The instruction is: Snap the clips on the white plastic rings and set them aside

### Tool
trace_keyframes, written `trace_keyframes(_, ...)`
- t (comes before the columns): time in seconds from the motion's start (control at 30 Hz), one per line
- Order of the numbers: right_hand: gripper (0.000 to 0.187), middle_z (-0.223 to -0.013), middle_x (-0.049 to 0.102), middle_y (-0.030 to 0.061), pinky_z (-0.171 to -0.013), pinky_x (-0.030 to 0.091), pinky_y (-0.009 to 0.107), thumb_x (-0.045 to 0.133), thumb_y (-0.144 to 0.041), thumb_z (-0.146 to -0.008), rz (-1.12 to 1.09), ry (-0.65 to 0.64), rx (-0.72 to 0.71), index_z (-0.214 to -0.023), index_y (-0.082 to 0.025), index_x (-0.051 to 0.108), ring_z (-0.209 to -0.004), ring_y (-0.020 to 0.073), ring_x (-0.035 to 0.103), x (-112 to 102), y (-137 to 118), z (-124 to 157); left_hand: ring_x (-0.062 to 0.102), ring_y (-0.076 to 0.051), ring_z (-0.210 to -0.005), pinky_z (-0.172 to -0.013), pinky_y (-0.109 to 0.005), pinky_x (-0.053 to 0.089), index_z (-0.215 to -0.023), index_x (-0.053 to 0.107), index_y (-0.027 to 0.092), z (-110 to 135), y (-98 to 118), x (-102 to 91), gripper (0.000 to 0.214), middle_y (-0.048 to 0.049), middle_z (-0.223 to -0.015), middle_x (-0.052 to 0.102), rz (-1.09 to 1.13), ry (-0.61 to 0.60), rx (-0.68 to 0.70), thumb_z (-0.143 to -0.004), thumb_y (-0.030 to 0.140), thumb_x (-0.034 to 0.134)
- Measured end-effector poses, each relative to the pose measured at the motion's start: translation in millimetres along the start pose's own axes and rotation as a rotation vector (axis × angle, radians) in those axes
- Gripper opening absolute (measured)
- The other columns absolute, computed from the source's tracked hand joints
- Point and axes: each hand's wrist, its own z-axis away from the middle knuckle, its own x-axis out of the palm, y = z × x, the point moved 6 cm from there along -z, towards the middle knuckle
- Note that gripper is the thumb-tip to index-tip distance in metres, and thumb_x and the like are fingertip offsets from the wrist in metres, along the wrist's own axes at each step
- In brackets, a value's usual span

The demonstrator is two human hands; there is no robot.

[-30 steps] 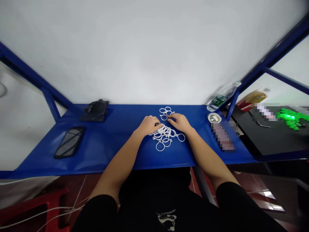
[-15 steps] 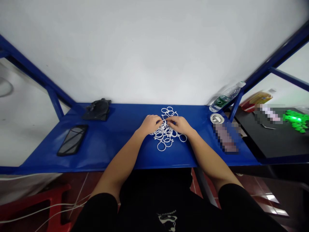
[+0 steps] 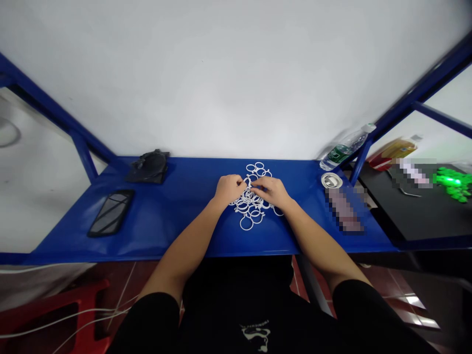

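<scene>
At the middle of the blue table [image 3: 177, 221], a pile of white plastic rings [image 3: 252, 204] lies flat on the surface, spread in a patch whose long axis runs from the near edge toward the white wall [image 3: 221, 73]. The rings overlap loosely; one larger ring [image 3: 246, 223] sits at the near end of the patch, and a small cluster [image 3: 258, 168] reaches farthest toward the wall. The left hand [image 3: 228, 189] and the right hand [image 3: 272, 191] rest on the pile from either side, fingertips brought close together over a ring at its centre. The fingers are curled on the rings, but whether either hand actually pinches one cannot be told at this size. Both forearms converge on the pile from the near edge.

To the left, well apart from the rings, a black phone [image 3: 110, 212] lies face up, its long axis angled toward the wall; a dark cloth bundle [image 3: 148, 166] lies beyond it. To the right stand a round metal tin [image 3: 329, 180] and a tilted clear bottle [image 3: 344, 147].
</scene>
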Motion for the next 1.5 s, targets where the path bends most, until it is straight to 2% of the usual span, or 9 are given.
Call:
trace_keyframes(0.2, 0.021, -0.092, 0.079, 0.0060, -0.072, 0.055, 0.031, 0.063, -0.040, -0.105, 0.049, 0.016, -0.034, -0.106, -0.023, 0.075, -0.075, 0.0175, 0.072, 1, -7, -1, 0.067, -0.022, -0.073, -0.072, -0.036, 0.043, -0.066, 0.068, 0.021, 3, 5, -0.3, 0.026, -0.0047, -0.073, 0.073, -0.041, 0.062, 0.035, -0.091, 0.023, 0.064)
trace_keyframes(0.27, 0.020, -0.091, 0.079, 0.0061, -0.073, 0.055, 0.031, 0.061, -0.037, -0.105, 0.064, 0.053, -0.015, -0.106, -0.022, 0.075, -0.076, 0.0178, 0.072, -1, -4, 0, 0.070, -0.024, -0.081, -0.079, -0.038, 0.046, -0.075, 0.073, 0.021, 4, 8, -1.8, 0.021, -0.0059, -0.081, 0.077, -0.039, 0.132, 0.089, -0.094, 0.025, 0.065)
trace_keyframes(0.4, 0.020, -0.089, 0.079, 0.0057, -0.072, 0.055, 0.031, 0.061, -0.036, -0.105, 0.066, 0.115, 0.042, -0.104, -0.023, 0.076, -0.074, 0.0178, 0.071, -4, 3, 3, 0.071, -0.026, -0.106, -0.095, -0.041, 0.049, -0.113, 0.076, 0.022, 11, 20, -10.5, 0.019, -0.0081, -0.116, 0.078, 0.065, 0.318, 0.299, -0.097, 0.028, 0.067)
trace_keyframes(0.53, 0.021, -0.087, 0.079, 0.0047, -0.071, 0.055, 0.031, 0.062, -0.039, -0.104, 0.003, 0.162, 0.135, -0.101, -0.024, 0.076, -0.075, 0.0184, 0.071, -5, 7, 3, 0.071, -0.023, -0.104, -0.095, -0.041, 0.050, -0.102, 0.078, 0.024, 15, 30, -11.2, 0.017, -0.0053, -0.110, 0.078, 0.115, 0.309, 0.477, -0.103, 0.031, 0.063)
trace_keyframes(0.83, 0.031, -0.073, 0.073, 0.0009, -0.065, 0.054, 0.029, 0.067, -0.051, -0.100, -0.217, 0.180, 0.274, -0.090, -0.023, 0.074, -0.065, 0.0166, 0.067, -3, 9, 3, 0.071, -0.020, -0.100, -0.095, -0.040, 0.051, -0.096, 0.074, 0.023, 11, 29, -6.9, 0.020, -0.0032, -0.103, 0.079, 0.237, 0.284, 0.461, -0.106, 0.033, 0.060)
trace_keyframes(1.03, 0.026, -0.087, 0.079, 0.0052, -0.074, 0.056, 0.031, 0.061, -0.044, -0.104, 0.024, 0.176, 0.243, -0.098, -0.024, 0.077, -0.078, 0.0197, 0.073, -14, 19, 2, 0.070, -0.023, -0.111, -0.100, -0.042, 0.051, -0.116, 0.075, 0.023, 8, 22, -7.7, 0.020, -0.0063, -0.117, 0.078, 0.195, 0.283, 0.385, -0.104, 0.032, 0.062)
trace_keyframes(1.17, 0.026, -0.096, 0.081, 0.0080, -0.078, 0.057, 0.033, 0.059, -0.040, -0.104, 0.240, 0.175, 0.319, -0.106, -0.023, 0.079, -0.085, 0.0221, 0.075, -23, 44, 8, 0.069, -0.025, -0.113, -0.102, -0.045, 0.051, -0.119, 0.076, 0.024, 6, 16, -0.4, 0.023, -0.0069, -0.121, 0.076, 0.111, 0.154, 0.375, -0.099, 0.035, 0.070)
trace_keyframes(1.33, 0.023, -0.102, 0.083, 0.0071, -0.077, 0.059, 0.035, 0.063, -0.032, -0.100, 0.228, 0.171, 0.375, -0.112, -0.023, 0.079, -0.083, 0.0227, 0.076, -22, 65, 13, 0.067, -0.028, -0.118, -0.106, -0.050, 0.049, -0.110, 0.080, 0.028, 10, 18, 21.4, 0.020, -0.0057, -0.124, 0.075, 0.025, -0.106, 0.461, -0.095, 0.040, 0.074)
trace_keyframes(1.5, 0.019, -0.095, 0.083, 0.0063, -0.073, 0.059, 0.034, 0.065, -0.033, -0.099, 0.156, 0.188, 0.349, -0.106, -0.023, 0.080, -0.080, 0.0225, 0.075, -26, 61, 11, 0.070, -0.026, -0.109, -0.105, -0.049, 0.048, -0.092, 0.081, 0.027, 12, 19, 25.7, 0.012, -0.0039, -0.116, 0.077, 0.013, -0.154, 0.482, -0.096, 0.031, 0.070)
